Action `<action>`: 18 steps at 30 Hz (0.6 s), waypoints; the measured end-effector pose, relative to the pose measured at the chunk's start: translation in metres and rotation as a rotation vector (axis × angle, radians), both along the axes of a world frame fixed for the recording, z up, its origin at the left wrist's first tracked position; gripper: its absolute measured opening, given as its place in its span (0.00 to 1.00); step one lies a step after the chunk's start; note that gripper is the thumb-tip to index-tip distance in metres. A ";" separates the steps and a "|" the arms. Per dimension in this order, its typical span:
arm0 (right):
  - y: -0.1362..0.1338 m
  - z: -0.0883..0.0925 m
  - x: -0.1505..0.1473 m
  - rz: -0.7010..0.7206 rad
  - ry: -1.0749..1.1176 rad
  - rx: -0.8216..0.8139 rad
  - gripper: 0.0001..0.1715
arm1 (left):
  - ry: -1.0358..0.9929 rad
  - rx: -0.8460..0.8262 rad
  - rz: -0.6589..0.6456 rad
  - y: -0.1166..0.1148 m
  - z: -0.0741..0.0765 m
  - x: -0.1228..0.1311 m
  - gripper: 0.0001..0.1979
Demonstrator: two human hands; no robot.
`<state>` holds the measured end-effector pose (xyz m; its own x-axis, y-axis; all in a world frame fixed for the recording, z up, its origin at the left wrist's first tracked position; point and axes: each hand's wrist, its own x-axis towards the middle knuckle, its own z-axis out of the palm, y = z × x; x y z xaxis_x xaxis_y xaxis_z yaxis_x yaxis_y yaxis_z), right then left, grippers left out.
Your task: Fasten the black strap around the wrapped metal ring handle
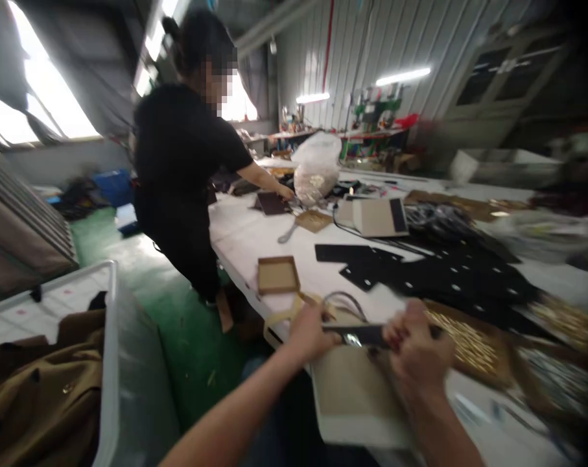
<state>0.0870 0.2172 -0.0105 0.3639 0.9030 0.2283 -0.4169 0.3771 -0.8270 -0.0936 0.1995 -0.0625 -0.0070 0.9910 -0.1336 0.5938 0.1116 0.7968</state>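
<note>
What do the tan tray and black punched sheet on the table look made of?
The tray looks like kraft cardboard: matte, tan, with folded edges. The black sheet looks like matte felt or foam, with clean holes; blur leaves that open.

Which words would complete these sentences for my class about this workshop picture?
The left hand and right hand grip one ____ strip. The floor is painted ____. The clear bag on the white table is made of ____.

Missing words: black; green; plastic.
</note>
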 end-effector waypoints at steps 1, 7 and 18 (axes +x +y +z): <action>-0.005 -0.007 0.007 -0.017 -0.040 -0.027 0.40 | 0.007 0.029 -0.018 0.001 -0.003 -0.004 0.20; -0.005 -0.026 -0.010 0.000 -0.288 -0.023 0.38 | -0.136 0.030 -0.004 0.003 -0.027 -0.009 0.18; 0.003 -0.031 -0.047 0.043 -0.476 -0.114 0.39 | -0.126 0.016 0.018 0.004 -0.023 -0.007 0.12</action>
<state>0.0398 0.2203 -0.0418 0.2046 0.9439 0.2593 0.0041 0.2641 -0.9645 -0.1011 0.2031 -0.0853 -0.0090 0.9929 -0.1189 0.4867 0.1082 0.8668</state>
